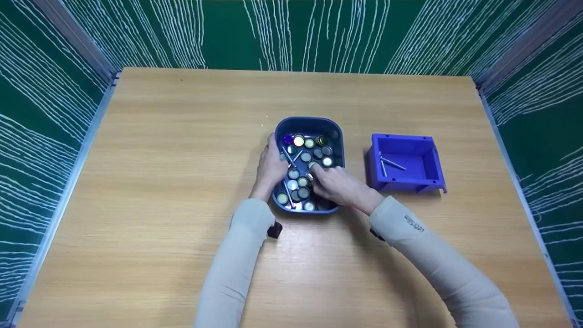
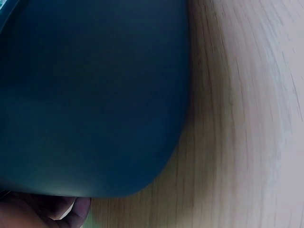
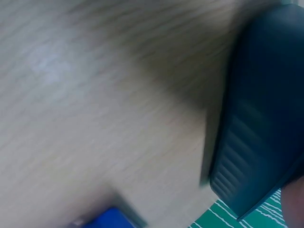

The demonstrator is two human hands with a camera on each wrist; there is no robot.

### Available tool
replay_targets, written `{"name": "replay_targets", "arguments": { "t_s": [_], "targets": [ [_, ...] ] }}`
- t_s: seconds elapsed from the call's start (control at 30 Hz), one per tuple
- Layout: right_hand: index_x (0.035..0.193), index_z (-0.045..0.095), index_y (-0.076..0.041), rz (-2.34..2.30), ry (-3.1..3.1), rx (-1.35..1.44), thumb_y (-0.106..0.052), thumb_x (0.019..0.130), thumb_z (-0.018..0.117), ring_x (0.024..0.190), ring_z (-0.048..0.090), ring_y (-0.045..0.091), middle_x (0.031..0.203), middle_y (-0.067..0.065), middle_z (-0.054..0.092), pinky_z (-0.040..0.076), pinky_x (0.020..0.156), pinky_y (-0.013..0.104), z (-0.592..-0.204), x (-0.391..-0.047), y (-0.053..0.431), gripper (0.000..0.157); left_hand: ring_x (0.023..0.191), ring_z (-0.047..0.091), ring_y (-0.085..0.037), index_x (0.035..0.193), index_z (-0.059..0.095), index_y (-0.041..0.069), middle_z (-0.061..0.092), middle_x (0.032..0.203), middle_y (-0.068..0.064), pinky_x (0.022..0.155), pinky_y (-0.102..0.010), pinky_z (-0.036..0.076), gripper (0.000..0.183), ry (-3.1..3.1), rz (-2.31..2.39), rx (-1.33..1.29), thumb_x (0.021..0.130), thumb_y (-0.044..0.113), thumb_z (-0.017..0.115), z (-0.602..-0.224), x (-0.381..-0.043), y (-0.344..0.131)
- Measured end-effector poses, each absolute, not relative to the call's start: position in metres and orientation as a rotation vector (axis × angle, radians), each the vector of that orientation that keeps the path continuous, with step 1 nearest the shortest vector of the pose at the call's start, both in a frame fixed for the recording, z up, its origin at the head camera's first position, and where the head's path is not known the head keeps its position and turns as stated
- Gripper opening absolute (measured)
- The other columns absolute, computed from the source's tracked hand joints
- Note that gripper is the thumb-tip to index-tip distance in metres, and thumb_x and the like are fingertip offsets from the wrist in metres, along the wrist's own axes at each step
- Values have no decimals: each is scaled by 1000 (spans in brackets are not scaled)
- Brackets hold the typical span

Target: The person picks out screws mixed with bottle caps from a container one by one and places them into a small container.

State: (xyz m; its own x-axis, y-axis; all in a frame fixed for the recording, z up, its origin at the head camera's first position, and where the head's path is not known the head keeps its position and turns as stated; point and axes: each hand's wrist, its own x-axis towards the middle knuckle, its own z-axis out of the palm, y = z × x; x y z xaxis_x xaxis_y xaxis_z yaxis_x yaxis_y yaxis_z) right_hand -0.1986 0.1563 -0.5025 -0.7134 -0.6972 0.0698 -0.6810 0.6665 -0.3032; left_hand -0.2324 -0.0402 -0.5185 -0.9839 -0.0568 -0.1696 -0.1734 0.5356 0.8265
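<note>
2 hands (image 1: pixel 272 167), 1 tub (image 1: pixel 309 125), 1 bin (image 1: pixel 415 171), 5+ rods (image 1: pixel 393 163), 15+ caps (image 1: pixel 306 157).

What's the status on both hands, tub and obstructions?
Left hand holds tub at left side. Right hand inside, grip unclear. Caps and screws in tub; two screws in bin. Right hand hides some tub floor.

A person wears a long, pale grey fabric left sleeve (image 1: pixel 234 262) and a matching pale grey right sleeve (image 1: pixel 442 262), the latter printed with small dark lettering reading "Lets Slim" (image 1: pixel 414 223). A black, block-shaped device (image 1: pixel 274 230) shows beside the left sleeve; a smaller dark piece (image 1: pixel 377 235) edges the right.
</note>
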Motion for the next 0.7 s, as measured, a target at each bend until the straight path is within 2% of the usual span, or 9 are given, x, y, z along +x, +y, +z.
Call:
{"name": "replay_targets", "arguments": {
  "t_s": [0.13, 0.27, 0.47, 0.57, 0.7],
  "targets": [
    [103, 50, -4, -582, 2877, -1215, -12, 94, 56, 58, 64, 26, 69, 9, 61, 52, 48, 38, -504, -198, 157, 14, 138, 44, -37, 156, 21, 12, 44, 150, -22, 112, -54, 38, 81, 2647, 1436, -198, 83, -3, 54, -517, -232, -40],
    [109, 52, -1, -611, 2898, -1205, -9, 97, 53, 67, 68, 29, 77, 13, 66, 54, 55, 44, -505, -198, 154, 15, 136, 46, -36, 155, 22, 13, 46, 148, -21, 110, -54, 40, 81, 2657, 1423, -190, 83, -3, 55, -518, -232, -40],
    [119, 49, 0, -856, 2751, -831, -5, 99, 45, 86, 61, 29, 90, 14, 61, 52, 78, 46, -496, -200, 144, 20, 136, 46, -35, 155, 22, 13, 45, 148, -22, 111, -53, 39, 80, 2648, 1432, -191, 84, -3, 55, -518, -232, -40],
    [119, 51, 3, -1016, 2662, -723, -5, 101, 42, 87, 58, 27, 89, 16, 60, 49, 83, 45, -493, -202, 140, 22, 136, 46, -35, 155, 21, 13, 45, 148, -22, 112, -53, 39, 80, 2643, 1433, -190, 84, -3, 54, -517, -232, -40],
    [115, 60, 8, -1083, 2586, -707, -6, 101, 46, 90, 59, 27, 92, 18, 63, 49, 88, 44, -491, -201, 140, 24, 137, 45, -35, 155, 21, 12, 45, 149, -22, 112, -52, 38, 80, 2647, 1428, -180, 84, -3, 54, -516, -231, -40]
  ]
}}
